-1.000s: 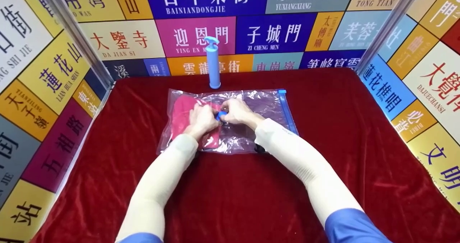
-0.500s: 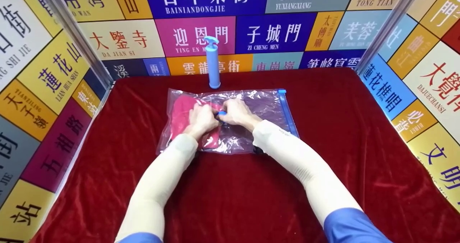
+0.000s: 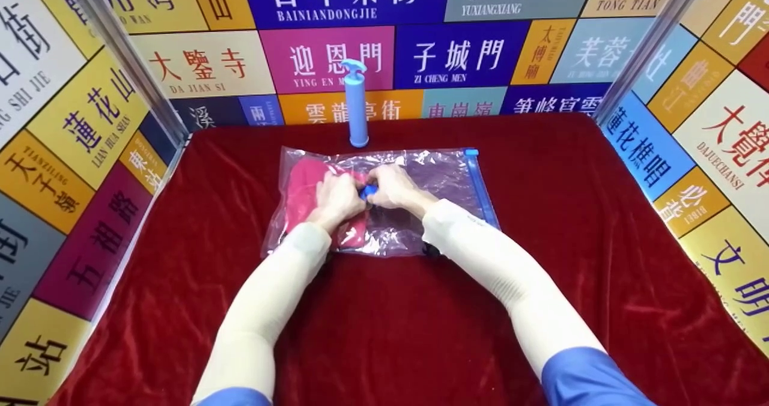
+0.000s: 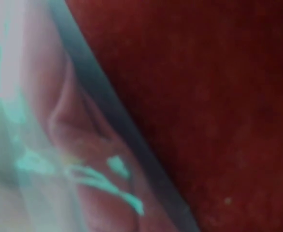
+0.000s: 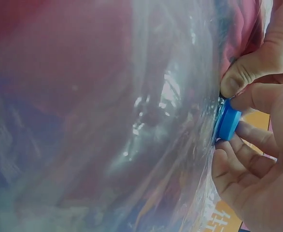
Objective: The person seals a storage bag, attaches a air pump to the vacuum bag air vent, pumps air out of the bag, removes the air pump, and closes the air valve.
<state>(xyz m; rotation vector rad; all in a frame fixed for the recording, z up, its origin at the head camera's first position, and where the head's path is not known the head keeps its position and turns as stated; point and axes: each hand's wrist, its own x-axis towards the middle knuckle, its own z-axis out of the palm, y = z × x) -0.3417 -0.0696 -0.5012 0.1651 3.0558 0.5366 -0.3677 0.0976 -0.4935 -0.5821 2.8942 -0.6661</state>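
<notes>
A clear plastic vacuum storage bag (image 3: 441, 169) lies flat, with a pink folded cloth (image 3: 303, 184) inside its left part. Near its middle is a blue valve cap (image 3: 368, 192). My left hand (image 3: 339, 197) rests over the cloth, its curled fingers gripping the bag at the valve's left side. From the right, my right hand (image 3: 392, 185) holds the cap between thumb and fingers. Up close in the right wrist view, fingertips of both hands surround the blue cap (image 5: 229, 123), which stands out from the film. In the left wrist view the cloth (image 4: 78, 121) shows blurred through plastic.
Behind the bag a blue hand pump (image 3: 357, 112) stands upright. A blue zip strip (image 3: 482, 187) with a slider closes off the bag's right end. A small black object (image 3: 430, 250) peeks out under my right forearm. Dark red velvet (image 3: 384, 322) covers the table; printed panels surround it.
My right hand has shifted slightly at the valve, and the blue cap shows at varying angles between my fingers. My left hand, the bag and the pump keep their places.
</notes>
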